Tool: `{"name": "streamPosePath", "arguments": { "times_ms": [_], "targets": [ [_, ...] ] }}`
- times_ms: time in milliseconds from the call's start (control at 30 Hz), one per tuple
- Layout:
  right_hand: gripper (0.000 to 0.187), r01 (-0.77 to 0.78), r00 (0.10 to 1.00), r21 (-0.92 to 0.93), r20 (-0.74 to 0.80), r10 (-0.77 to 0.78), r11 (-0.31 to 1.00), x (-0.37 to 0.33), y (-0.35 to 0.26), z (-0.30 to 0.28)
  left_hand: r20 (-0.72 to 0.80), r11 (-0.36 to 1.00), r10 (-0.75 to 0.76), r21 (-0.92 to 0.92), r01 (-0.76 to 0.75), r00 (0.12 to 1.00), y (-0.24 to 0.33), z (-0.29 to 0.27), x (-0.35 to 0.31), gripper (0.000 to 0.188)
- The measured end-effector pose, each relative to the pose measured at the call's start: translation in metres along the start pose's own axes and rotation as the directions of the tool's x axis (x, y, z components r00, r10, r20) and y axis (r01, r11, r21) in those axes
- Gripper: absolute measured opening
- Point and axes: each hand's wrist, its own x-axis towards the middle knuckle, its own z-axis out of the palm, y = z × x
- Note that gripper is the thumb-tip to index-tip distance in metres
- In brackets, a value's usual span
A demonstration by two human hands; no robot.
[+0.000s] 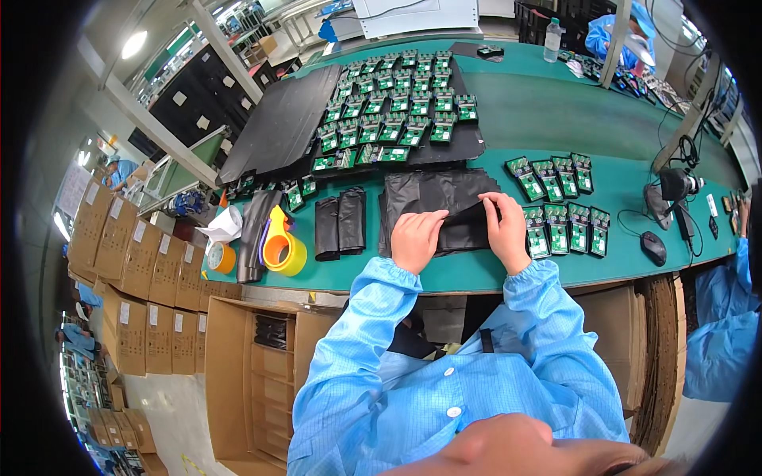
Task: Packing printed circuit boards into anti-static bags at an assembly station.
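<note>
Black plastic bag (456, 226), thin, glossy and creased, lay flat on top of a stack of like bags (432, 194) near the front edge of the green bench (516, 111), directly under both hands. Left hand (416, 239) rested curled on the bag's left part, fingers bent down and pinching the film at its edge. Right hand (504, 230) sat just beside it on the bag's right end, thumb and fingers closed on a raised fold of the film. Sleeves of light blue, finely checked cloth with gathered cuffs. To the left, two small rolled black bundles (340, 224), soft and wrinkled, lay side by side, well apart from the left hand. Farther left, a yellow tape roll (284, 247) stood on edge, with an orange tape roll (222, 257) beside it. Just right of the right hand, rows of small green circuit boards (567, 230), flat and rectangular; more such boards (393, 107) laid in rows on a black matte sheet (282, 123) farther back. A black computer mouse (653, 247) sat near the bench's right end. Brown cardboard boxes (131, 270) stacked beyond the bench's left end.
</note>
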Motion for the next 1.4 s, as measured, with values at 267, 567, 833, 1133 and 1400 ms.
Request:
{"name": "streamPosePath", "arguments": {
  "times_ms": [267, 567, 833, 1133, 1400],
  "targets": [
    [0.013, -0.077, 0.997, 0.097, -0.020, 0.079, 0.992, -0.001, 0.008, 0.003, -0.065, 0.999, -0.033, -0.034, 0.031, 0.997, -0.003, -0.003, -0.002, 0.018],
    [0.022, -0.196, 0.981, 0.130, 0.027, 0.194, 0.972, -0.001, 0.011, 0.006, -0.062, 0.991, -0.117, -0.068, 0.113, 0.991, -0.003, -0.003, -0.004, 0.013],
    [0.030, -0.121, 0.991, 0.082, 0.061, 0.117, 0.989, -0.004, 0.004, 0.006, -0.041, 0.970, -0.225, -0.106, 0.220, 0.973, -0.002, -0.003, -0.002, 0.010],
    [0.023, -0.184, 0.980, 0.062, 0.084, 0.178, 0.981, -0.004, 0.012, 0.006, -0.009, 0.945, -0.286, -0.166, 0.280, 0.958, -0.004, 0.003, -0.004, 0.016],
    [0.022, -0.211, 0.975, 0.130, 0.100, 0.199, 0.969, -0.003, 0.008, 0.007, 0.081, 0.963, -0.246, -0.088, 0.253, 0.966, -0.006, 0.000, -0.004, 0.023]
  ]
}}
